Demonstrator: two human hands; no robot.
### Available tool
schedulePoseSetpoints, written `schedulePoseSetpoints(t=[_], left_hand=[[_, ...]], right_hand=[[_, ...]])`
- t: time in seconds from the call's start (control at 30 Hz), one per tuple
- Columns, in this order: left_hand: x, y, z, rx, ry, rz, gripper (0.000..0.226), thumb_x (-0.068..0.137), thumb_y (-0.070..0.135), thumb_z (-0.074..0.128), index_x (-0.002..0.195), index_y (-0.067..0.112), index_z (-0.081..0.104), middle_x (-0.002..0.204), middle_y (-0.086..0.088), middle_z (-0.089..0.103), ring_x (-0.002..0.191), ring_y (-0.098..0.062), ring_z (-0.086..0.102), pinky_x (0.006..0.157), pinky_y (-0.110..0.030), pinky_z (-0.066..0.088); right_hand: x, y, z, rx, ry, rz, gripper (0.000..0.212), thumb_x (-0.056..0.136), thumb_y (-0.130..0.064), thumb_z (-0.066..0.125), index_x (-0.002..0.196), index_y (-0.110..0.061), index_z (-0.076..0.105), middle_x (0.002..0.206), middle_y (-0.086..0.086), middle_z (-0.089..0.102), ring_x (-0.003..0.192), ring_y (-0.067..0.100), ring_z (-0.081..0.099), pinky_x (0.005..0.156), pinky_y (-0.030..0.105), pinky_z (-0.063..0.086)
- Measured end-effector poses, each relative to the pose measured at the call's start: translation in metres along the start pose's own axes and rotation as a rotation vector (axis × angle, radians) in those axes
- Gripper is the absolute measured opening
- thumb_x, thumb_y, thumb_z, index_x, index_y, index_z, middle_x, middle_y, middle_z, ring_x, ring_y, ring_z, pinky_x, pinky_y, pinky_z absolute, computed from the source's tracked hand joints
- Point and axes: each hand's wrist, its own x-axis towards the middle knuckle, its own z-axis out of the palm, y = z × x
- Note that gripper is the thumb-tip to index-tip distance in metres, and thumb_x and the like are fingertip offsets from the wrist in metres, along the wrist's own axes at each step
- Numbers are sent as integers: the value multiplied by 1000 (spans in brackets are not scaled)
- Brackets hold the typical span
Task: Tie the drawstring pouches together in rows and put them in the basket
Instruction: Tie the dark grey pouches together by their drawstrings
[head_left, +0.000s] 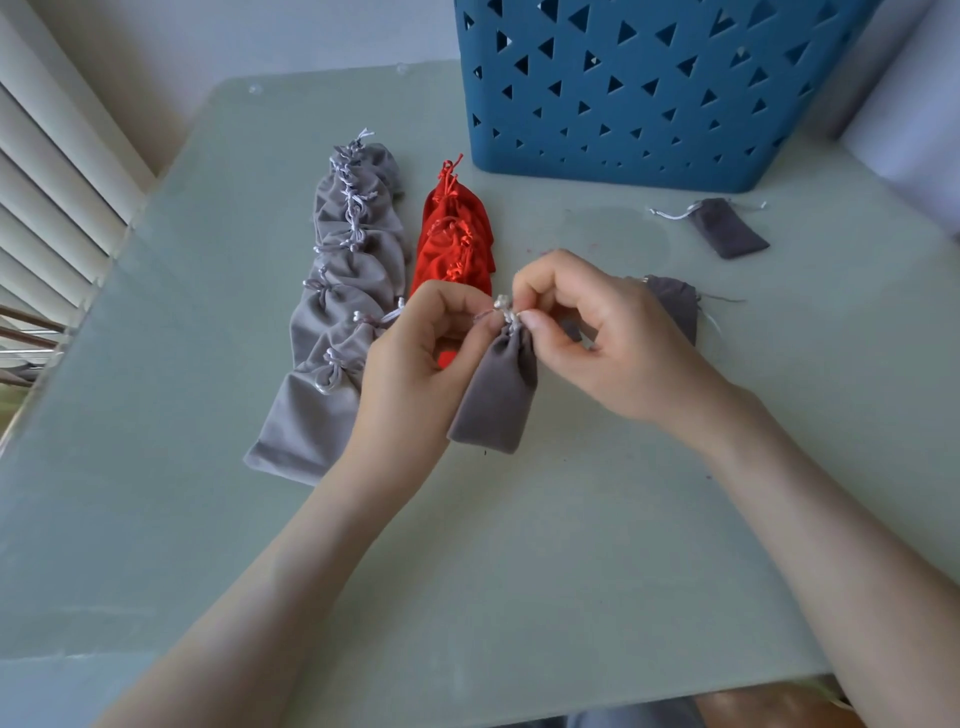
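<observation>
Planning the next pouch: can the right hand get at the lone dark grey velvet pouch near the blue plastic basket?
Probably yes, once freed: open table lies between the right hand and that dark grey velvet pouch, but its fingers pinch the held grey pouch's drawstring.

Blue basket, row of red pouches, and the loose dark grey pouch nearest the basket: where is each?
blue basket (649, 93): head view, on its front wall.
row of red pouches (457, 239): head view, mid-row fabric.
loose dark grey pouch (727, 228): head view, middle of its body.
</observation>
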Motion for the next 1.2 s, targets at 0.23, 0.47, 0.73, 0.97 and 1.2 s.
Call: schedulePoseSetpoints(t=[0.23,0.47,0.73,0.97,1.2], left_hand=[[-1,3,-1,39,11,28,10,81,41,61,80,31,58,78,4,62,75,-30,61,72,-52,51],[-2,3,-1,164,45,99,7,86,22,63,83,19,57,76,17,61,69,0,57,68,-19,45],[-1,5,-4,99,-3,24,5,82,22,62,86,23,59,79,13,65,76,-6,62,74,-22,47],[0,2,-6,153,-1,36,11,84,11,71,80,19,64,76,11,69,73,-5,66,72,-19,50],[1,8,-5,25,29,-39,5,82,20,64,78,17,61,79,-8,69,72,-18,64,71,-26,49]], right_hand=[[-1,1,1,74,-6,73,11,91,-13,50,92,-24,49,78,-2,60,67,19,54,68,39,46],[1,-1,-4,463,-79,281,8,91,-16,52,88,-16,59,75,-3,59,72,11,51,70,35,43],[4,2,-1,466,-105,325,6,83,-16,61,86,-21,64,80,-13,67,80,3,59,79,24,46],[4,1,2,403,-118,336,5,78,-21,66,81,-22,62,75,-15,66,75,1,59,76,18,46],[2,4,-1,303,-107,367,4,85,-15,54,83,-19,56,82,8,67,77,15,57,77,29,42]])
